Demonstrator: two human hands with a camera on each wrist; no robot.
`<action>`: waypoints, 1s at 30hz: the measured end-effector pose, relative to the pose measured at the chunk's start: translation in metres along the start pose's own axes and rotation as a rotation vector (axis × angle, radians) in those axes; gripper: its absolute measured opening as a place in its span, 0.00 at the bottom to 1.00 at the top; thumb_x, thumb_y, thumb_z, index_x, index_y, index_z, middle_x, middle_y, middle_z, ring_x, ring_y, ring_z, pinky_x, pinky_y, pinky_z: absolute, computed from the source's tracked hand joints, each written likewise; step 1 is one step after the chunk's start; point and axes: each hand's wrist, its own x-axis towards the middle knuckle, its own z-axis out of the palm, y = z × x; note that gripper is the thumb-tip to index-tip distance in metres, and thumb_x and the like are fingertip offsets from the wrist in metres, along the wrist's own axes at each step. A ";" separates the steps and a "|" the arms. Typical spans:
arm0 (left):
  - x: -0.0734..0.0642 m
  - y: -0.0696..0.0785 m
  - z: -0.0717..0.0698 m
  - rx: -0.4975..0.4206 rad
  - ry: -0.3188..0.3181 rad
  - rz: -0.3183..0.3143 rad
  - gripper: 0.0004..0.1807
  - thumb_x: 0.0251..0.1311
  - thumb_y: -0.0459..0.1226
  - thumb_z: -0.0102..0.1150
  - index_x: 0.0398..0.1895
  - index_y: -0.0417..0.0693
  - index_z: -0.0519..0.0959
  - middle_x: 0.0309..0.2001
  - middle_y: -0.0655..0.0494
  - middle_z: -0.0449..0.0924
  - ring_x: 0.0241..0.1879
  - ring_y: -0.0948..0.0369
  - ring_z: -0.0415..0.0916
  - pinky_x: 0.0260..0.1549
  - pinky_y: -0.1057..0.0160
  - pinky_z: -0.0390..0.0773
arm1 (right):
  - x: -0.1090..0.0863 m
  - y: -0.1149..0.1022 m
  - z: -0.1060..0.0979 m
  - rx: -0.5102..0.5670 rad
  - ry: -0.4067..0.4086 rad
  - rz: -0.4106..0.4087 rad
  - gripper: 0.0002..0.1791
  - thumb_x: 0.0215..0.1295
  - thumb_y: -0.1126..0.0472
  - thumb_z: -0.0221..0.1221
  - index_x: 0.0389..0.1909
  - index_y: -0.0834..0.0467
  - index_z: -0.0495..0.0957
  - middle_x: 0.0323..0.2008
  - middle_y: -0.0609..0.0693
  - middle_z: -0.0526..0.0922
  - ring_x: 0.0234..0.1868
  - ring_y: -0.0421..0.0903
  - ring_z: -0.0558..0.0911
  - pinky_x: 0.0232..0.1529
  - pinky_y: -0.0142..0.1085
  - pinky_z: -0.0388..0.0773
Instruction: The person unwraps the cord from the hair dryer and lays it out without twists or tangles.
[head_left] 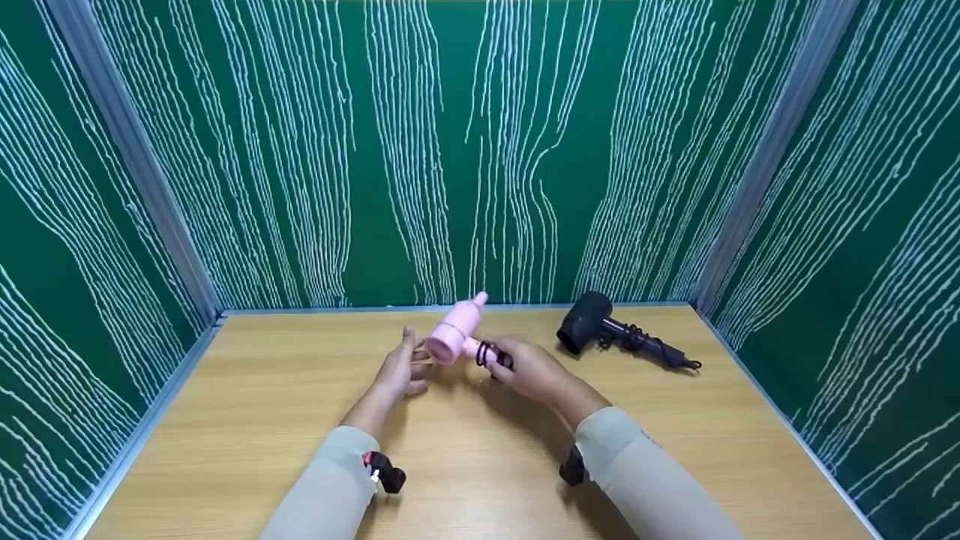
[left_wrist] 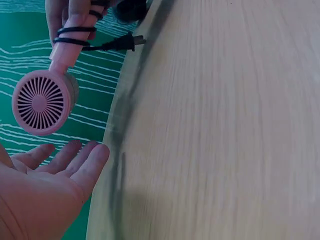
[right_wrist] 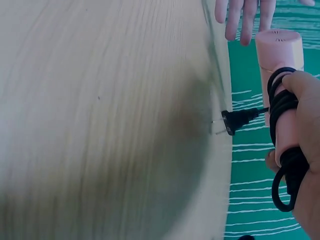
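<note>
A pink hair dryer (head_left: 456, 330) is held up over the table by my right hand (head_left: 531, 369), whose fingers grip its handle. Its black cord (right_wrist: 283, 104) is wound round the handle, and the two-pin plug (left_wrist: 125, 42) sticks out to the side. In the left wrist view the round slotted grille (left_wrist: 40, 103) shows. My left hand (head_left: 401, 369) is beside the dryer's barrel with fingers extended and holds nothing; in its own wrist view the palm (left_wrist: 45, 200) lies below the grille, a gap between them.
A black hair dryer (head_left: 585, 322) lies on the wooden table (head_left: 300, 390) at the back right, its cord wrapped round the handle. Green panels (head_left: 405, 150) with wavy white lines stand behind and at both sides, joined by grey metal posts (head_left: 765, 165).
</note>
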 end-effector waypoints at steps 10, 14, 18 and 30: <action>-0.010 0.009 -0.013 0.053 -0.037 0.002 0.48 0.88 0.68 0.34 0.89 0.38 0.63 0.80 0.35 0.73 0.73 0.46 0.75 0.73 0.47 0.80 | -0.013 -0.022 -0.004 -0.105 -0.074 -0.219 0.22 0.83 0.57 0.67 0.73 0.52 0.84 0.50 0.50 0.90 0.48 0.45 0.88 0.54 0.45 0.91; -0.013 0.012 -0.017 0.018 -0.079 -0.064 0.50 0.84 0.69 0.47 0.90 0.42 0.61 0.80 0.38 0.73 0.75 0.47 0.73 0.81 0.45 0.73 | -0.017 -0.029 -0.004 -0.175 -0.089 -0.300 0.24 0.82 0.57 0.68 0.75 0.53 0.83 0.52 0.50 0.90 0.50 0.46 0.89 0.58 0.46 0.91; -0.016 0.012 -0.022 -0.009 -0.118 -0.116 0.45 0.83 0.65 0.55 0.83 0.38 0.70 0.63 0.42 0.84 0.58 0.53 0.85 0.64 0.57 0.86 | -0.018 -0.035 -0.004 -0.234 -0.119 -0.363 0.25 0.82 0.55 0.68 0.76 0.50 0.82 0.53 0.49 0.90 0.53 0.45 0.88 0.61 0.45 0.90; -0.025 0.010 -0.019 -0.077 -0.039 -0.144 0.41 0.75 0.59 0.69 0.72 0.36 0.72 0.51 0.45 0.88 0.46 0.54 0.88 0.44 0.60 0.91 | -0.014 -0.042 -0.002 -0.147 -0.175 -0.377 0.26 0.79 0.60 0.70 0.75 0.51 0.84 0.53 0.51 0.90 0.51 0.45 0.87 0.59 0.43 0.90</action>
